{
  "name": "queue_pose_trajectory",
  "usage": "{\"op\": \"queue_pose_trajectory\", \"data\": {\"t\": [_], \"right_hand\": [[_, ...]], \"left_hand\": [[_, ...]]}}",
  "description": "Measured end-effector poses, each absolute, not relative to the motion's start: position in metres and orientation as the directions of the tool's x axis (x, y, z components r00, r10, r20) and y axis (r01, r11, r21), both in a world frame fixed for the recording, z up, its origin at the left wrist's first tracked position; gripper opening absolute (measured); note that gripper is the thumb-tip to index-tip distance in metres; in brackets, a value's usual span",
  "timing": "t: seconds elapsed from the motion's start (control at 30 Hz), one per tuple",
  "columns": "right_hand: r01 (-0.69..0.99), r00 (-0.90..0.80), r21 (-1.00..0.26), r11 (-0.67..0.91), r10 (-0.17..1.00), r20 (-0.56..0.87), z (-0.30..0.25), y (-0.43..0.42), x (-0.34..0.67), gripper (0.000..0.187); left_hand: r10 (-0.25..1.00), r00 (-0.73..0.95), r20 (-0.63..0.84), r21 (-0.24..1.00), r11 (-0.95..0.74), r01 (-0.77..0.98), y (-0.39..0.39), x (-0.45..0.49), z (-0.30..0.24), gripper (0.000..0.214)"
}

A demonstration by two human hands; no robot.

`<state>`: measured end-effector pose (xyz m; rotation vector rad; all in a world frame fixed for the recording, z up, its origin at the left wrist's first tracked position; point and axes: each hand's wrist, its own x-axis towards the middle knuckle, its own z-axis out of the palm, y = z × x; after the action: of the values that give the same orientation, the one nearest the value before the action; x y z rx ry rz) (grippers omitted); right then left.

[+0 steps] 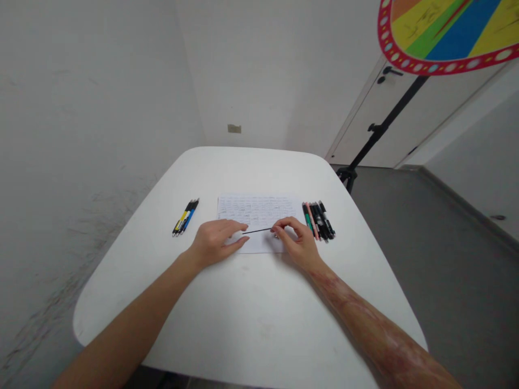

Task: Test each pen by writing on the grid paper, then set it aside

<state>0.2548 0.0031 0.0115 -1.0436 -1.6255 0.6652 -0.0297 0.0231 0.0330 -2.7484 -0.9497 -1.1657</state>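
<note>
A white sheet of paper (259,213) covered in handwriting lies in the middle of the white table (251,313). My left hand (217,243) rests flat on the sheet's near left corner, fingers stretched out. My right hand (295,240) pinches one end of a thin black pen refill (257,231), which lies across the paper and points towards my left fingers. A row of several pens (318,220), black, pink and green, lies just right of my right hand. A few more pens (185,216), yellow, black and blue, lie to the left of the paper.
The table stands in a corner between white walls. At the right, a black tripod stand (379,132) carries a colourful prize wheel (446,32) before a white door (405,108). Grey floor (438,259) runs along the table's right side.
</note>
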Motion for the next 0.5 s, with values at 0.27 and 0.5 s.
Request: {"op": "queue_pose_trajectory", "data": {"t": [0.27,0.5], "right_hand": [[0.271,0.046,-0.850,0.451,0.877,0.479,0.007,0.009,0.257,0.015],[0.255,0.051,-0.858,0.445,0.880,0.472,0.003,0.011,0.259,0.016]], "left_hand": [[0.856,0.447,0.259,0.206,-0.501,0.840,0.037,-0.061,0.046,0.029],[0.726,0.631,0.272,0.166,-0.682,0.713,0.038,-0.063,0.046,0.021]]}}
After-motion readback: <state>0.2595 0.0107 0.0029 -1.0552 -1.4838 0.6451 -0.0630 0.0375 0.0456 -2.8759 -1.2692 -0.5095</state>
